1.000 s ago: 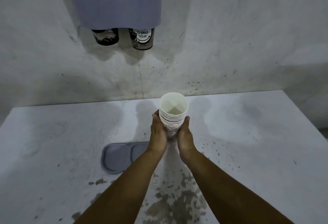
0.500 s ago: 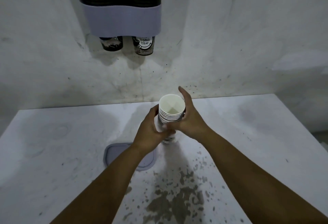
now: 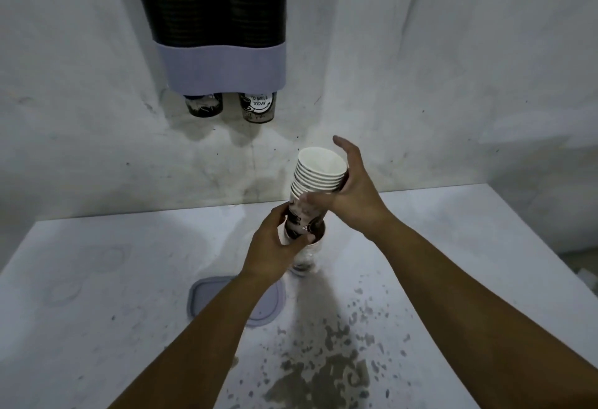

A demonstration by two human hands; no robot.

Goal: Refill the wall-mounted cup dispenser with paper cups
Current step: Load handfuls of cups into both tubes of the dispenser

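A stack of white-rimmed paper cups is held above the white table, tilted a little to the right. My right hand grips its upper part from the right, thumb across the front. My left hand holds the lower part of the stack, where the cups show dark print. On the wall above hangs the cup dispenser, two dark tubes with a pale lilac band. One printed cup and a second cup poke out of its bottom.
A grey rounded lid lies flat on the white table, partly under my left forearm. Dark speckled stains cover the table's front middle. The rough white wall rises right behind the table.
The cup stack has risen from the table and tilted. My right hand moved up to its upper part, my left stays lower. The view has tilted up, showing more of the dispenser.
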